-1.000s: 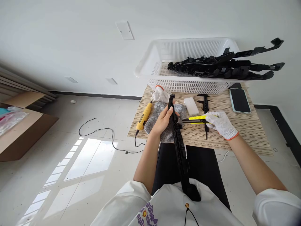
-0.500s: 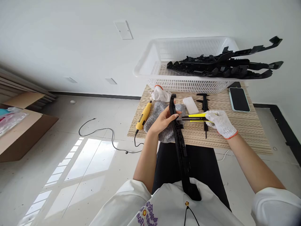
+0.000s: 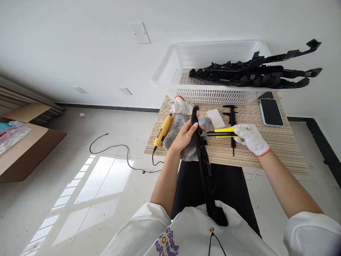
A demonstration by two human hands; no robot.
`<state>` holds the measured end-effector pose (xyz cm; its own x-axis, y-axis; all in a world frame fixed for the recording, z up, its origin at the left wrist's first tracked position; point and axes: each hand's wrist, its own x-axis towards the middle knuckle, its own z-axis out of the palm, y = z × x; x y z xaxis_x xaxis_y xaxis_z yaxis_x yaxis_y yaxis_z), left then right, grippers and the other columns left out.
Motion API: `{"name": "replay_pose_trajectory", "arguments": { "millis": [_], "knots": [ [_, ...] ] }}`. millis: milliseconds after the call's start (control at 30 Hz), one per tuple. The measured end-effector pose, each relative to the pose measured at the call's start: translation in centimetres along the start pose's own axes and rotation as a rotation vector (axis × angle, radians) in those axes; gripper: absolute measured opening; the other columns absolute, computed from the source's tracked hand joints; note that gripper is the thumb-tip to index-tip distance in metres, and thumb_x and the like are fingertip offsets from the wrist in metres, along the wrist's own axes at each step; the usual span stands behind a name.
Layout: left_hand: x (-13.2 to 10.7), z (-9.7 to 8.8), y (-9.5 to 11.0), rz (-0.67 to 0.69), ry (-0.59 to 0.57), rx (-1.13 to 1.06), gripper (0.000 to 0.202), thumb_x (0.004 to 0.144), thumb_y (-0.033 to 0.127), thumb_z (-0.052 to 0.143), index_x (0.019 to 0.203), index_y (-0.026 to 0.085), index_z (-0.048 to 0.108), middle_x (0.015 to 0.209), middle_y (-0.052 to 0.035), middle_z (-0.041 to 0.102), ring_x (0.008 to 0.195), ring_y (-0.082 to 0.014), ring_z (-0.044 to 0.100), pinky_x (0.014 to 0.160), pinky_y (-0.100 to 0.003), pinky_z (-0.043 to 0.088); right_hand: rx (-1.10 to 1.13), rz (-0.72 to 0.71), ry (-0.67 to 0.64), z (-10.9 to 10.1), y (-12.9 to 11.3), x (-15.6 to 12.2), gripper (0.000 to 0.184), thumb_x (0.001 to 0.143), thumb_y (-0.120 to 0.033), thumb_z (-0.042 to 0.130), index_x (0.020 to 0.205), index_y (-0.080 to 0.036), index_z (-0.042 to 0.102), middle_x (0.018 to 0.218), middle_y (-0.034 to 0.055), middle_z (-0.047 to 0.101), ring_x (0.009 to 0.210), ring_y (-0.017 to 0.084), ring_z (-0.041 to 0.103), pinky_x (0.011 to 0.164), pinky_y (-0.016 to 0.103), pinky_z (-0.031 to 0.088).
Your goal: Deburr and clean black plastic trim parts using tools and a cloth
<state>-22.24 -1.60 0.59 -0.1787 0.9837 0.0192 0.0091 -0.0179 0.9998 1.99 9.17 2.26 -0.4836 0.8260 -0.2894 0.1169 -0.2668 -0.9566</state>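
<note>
My bare left hand (image 3: 185, 136) is wrapped round the upper part of a long black plastic part (image 3: 204, 167) that runs from the table down to my chest. In a white knit glove, my right hand (image 3: 250, 138) grips a yellow utility knife (image 3: 222, 132). The knife's blade tip touches the black part's right edge, just beside my left fingers. A grey cloth (image 3: 186, 140) lies on the table under my left hand.
On the striped table (image 3: 277, 149) lie a yellow rotary tool (image 3: 163, 130) with a cord, a spare white glove (image 3: 182, 106), a small white block (image 3: 216, 118), a black caliper (image 3: 232, 121) and a phone (image 3: 271, 112). A white basket (image 3: 213, 71) holds several black parts. A cardboard box (image 3: 23, 142) stands at left.
The knife and my right hand have shifted slightly up and left along the black part. My left hand has re-settled its fingers on the part.
</note>
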Motion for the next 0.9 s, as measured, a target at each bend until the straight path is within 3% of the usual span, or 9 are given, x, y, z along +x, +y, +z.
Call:
{"name": "replay_pose_trajectory", "arguments": {
  "millis": [167, 400, 567, 700, 800, 900],
  "knots": [
    [-0.2, -0.2, 0.2, 0.074, -0.124, 0.003, 0.066, 0.091, 0.043, 0.064, 0.149, 0.022, 0.04, 0.117, -0.0077, 0.07, 0.119, -0.0246, 0.06, 0.105, -0.039, 0.045, 0.027, 0.016, 0.066, -0.2, 0.0, 0.1, 0.026, 0.057, -0.037, 0.082, 0.064, -0.019, 0.065, 0.053, -0.003, 0.044, 0.045, 0.008, 0.038, 0.038, 0.022, 0.032],
    [-0.5, -0.4, 0.4, 0.006, -0.196, 0.018, 0.083, 0.083, 0.039, 0.074, 0.153, 0.027, 0.03, 0.123, -0.0081, 0.067, 0.117, -0.0267, 0.061, 0.101, -0.043, 0.05, -0.091, 0.098, -0.105, -1.4, 0.0, -0.7, 0.022, 0.055, -0.034, 0.077, 0.065, -0.017, 0.069, 0.052, -0.0003, 0.05, 0.042, 0.008, 0.037, 0.038, 0.023, 0.026],
    [-0.5, -0.2, 0.4, 0.012, -0.166, -0.021, 0.067, 0.092, 0.046, 0.062, 0.15, 0.024, 0.037, 0.119, -0.0083, 0.069, 0.121, -0.0271, 0.059, 0.103, -0.043, 0.048, -0.128, 0.082, -0.14, -1.6, 0.7, -2.4, 0.022, 0.065, -0.03, 0.071, 0.078, -0.013, 0.074, 0.048, -0.001, 0.048, 0.042, 0.008, 0.035, 0.041, 0.024, 0.025],
    [-0.6, -0.5, 0.6, 0.018, -0.296, 0.057, 0.081, 0.075, 0.039, 0.082, 0.143, 0.024, 0.043, 0.13, -0.0106, 0.064, 0.123, -0.0299, 0.058, 0.106, -0.045, 0.047, -0.168, 0.03, -0.188, -1.9, 1.1, -3.8, 0.025, 0.073, -0.033, 0.069, 0.084, -0.011, 0.076, 0.049, -0.001, 0.047, 0.045, 0.008, 0.034, 0.044, 0.026, 0.025],
    [-0.6, -0.6, 0.7, 0.023, -0.38, 0.096, 0.085, 0.069, 0.033, 0.087, 0.141, 0.023, 0.044, 0.124, -0.0104, 0.065, 0.117, -0.0292, 0.061, 0.105, -0.047, 0.048, -0.201, -0.001, -0.195, -2.3, 1.3, -4.3, 0.027, 0.076, -0.035, 0.068, 0.087, -0.012, 0.076, 0.053, 0.0, 0.05, 0.047, 0.009, 0.037, 0.045, 0.027, 0.027],
    [-0.6, -0.4, 0.5, 0.004, -0.362, 0.082, 0.066, 0.077, 0.035, 0.08, 0.134, 0.02, 0.049, 0.111, -0.009, 0.069, 0.102, -0.0259, 0.067, 0.095, -0.044, 0.054, -0.221, 0.001, -0.175, -2.1, 1.5, -4.8, 0.025, 0.075, -0.033, 0.068, 0.088, -0.013, 0.077, 0.052, -0.0009, 0.049, 0.047, 0.009, 0.036, 0.044, 0.026, 0.027]
  ]
}}
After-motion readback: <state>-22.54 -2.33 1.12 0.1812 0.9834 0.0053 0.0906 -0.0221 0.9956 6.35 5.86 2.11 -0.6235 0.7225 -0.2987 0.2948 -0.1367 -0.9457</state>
